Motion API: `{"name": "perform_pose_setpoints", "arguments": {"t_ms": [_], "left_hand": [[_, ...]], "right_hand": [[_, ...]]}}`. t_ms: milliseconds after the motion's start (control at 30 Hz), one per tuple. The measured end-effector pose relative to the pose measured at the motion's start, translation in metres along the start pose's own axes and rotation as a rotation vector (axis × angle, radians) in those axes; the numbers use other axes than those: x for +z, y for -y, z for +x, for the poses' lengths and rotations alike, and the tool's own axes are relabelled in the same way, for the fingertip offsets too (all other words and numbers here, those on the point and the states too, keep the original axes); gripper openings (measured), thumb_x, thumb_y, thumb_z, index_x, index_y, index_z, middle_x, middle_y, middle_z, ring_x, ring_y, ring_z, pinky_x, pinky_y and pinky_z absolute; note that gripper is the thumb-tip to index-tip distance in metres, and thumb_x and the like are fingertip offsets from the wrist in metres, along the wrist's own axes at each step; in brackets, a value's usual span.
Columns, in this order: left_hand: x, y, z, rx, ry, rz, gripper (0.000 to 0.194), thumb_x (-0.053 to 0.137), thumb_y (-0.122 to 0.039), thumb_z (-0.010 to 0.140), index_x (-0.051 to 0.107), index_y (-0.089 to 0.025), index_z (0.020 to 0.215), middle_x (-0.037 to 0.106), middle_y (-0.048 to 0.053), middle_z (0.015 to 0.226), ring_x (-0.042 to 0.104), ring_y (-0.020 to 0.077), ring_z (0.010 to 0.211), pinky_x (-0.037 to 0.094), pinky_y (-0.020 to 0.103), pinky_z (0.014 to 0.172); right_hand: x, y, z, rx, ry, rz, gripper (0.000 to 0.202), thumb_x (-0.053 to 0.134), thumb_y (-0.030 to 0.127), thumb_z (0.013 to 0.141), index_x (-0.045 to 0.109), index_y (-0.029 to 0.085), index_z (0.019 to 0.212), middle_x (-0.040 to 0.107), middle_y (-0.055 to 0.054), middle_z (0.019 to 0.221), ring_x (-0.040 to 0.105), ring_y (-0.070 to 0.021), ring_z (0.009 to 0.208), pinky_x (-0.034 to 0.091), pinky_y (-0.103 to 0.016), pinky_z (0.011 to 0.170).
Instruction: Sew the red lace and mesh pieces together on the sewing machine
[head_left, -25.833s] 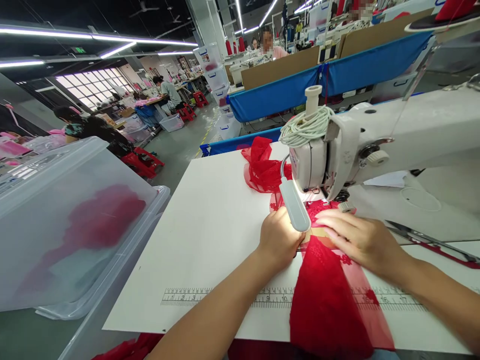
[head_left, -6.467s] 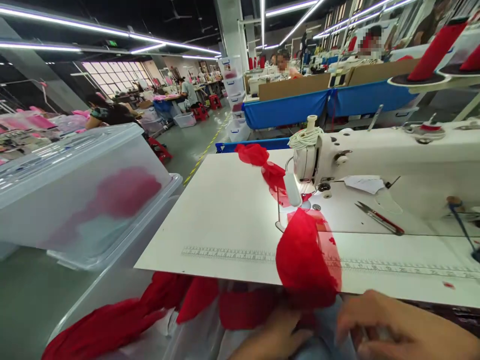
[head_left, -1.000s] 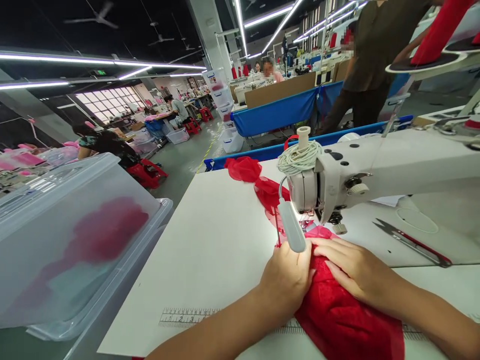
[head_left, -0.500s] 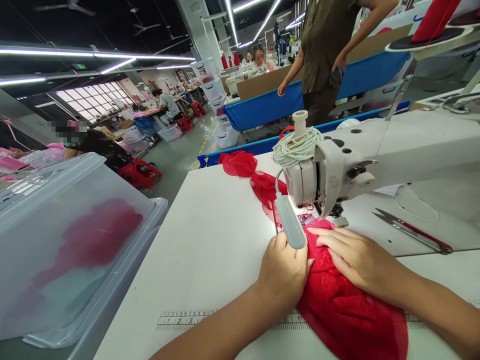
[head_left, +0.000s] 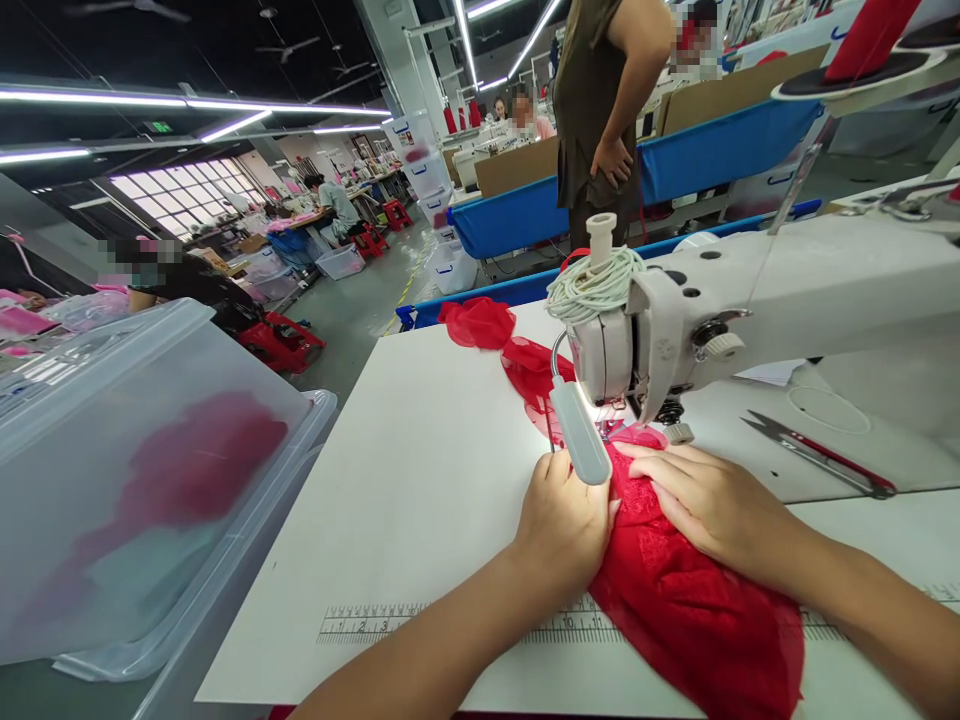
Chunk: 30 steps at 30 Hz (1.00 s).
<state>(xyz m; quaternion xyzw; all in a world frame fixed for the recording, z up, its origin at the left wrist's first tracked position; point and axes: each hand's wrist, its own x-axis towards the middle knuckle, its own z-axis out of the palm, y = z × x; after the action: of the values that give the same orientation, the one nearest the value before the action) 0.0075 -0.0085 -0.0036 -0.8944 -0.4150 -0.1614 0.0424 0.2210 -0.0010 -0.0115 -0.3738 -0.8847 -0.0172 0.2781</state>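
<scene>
A length of red lace-and-mesh fabric (head_left: 697,610) runs under the needle area of a white sewing machine (head_left: 757,300) and hangs toward the table's front edge. My left hand (head_left: 566,520) is closed on the fabric's left edge, its fingertips partly hidden behind a grey lamp (head_left: 581,435). Flat on the lace lies my right hand (head_left: 712,500), fingers stretched toward the needle and pressing the cloth. Beyond the needle, more red mesh (head_left: 480,323) trails over the white table (head_left: 420,430). The presser foot is mostly hidden by the lamp and machine head.
Red-handled thread snips (head_left: 825,455) lie right of my right hand. A printed ruler (head_left: 367,622) crosses the table's front. Translucent plastic bins (head_left: 150,480) stand at the left. A person (head_left: 600,130) stands behind the machine, beside a blue cloth trough (head_left: 510,220).
The standing person has moved left and turned, uncovering another worker behind. The view has shifted slightly. My hands stay on the red fabric in nearly the same place.
</scene>
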Motion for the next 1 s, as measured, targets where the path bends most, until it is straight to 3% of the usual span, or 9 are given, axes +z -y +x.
{"name": "perform_pose_setpoints", "arguments": {"t_ms": [333,633,1000], "left_hand": [[-0.0019,0.0031,0.0014,0.059,-0.088,0.044,0.026,0.038,-0.016,0.098,0.064,-0.014,0.093,0.069,0.016,0.104,0.061,0.0281,0.086,0.054,0.046,0.079],[-0.0073,0.0022,0.0021,0.015,0.022,0.031,0.023,0.039,-0.017,0.097,0.063,-0.015,0.095,0.068,0.015,0.103,0.059,0.0275,0.087,0.053,0.045,0.079],[-0.0042,0.0071,0.0008,0.035,-0.032,0.044,0.017,0.047,-0.020,0.098,0.063,-0.017,0.094,0.069,0.011,0.101,0.059,0.0275,0.092,0.050,0.045,0.086]], "right_hand": [[0.0007,-0.0006,-0.0002,0.007,0.005,0.045,0.030,0.041,0.008,0.091,0.067,0.020,0.099,0.076,-0.008,0.108,0.068,-0.0206,0.086,0.058,-0.032,0.070],[0.0013,-0.0020,0.0009,-0.017,-0.025,0.007,0.029,0.042,0.006,0.090,0.067,0.019,0.099,0.075,-0.010,0.120,0.071,-0.0210,0.096,0.060,-0.031,0.078],[0.0033,-0.0058,0.0038,-0.039,-0.028,-0.008,0.032,0.038,0.007,0.093,0.067,0.018,0.103,0.076,-0.010,0.106,0.070,-0.0208,0.092,0.059,-0.030,0.073]]}}
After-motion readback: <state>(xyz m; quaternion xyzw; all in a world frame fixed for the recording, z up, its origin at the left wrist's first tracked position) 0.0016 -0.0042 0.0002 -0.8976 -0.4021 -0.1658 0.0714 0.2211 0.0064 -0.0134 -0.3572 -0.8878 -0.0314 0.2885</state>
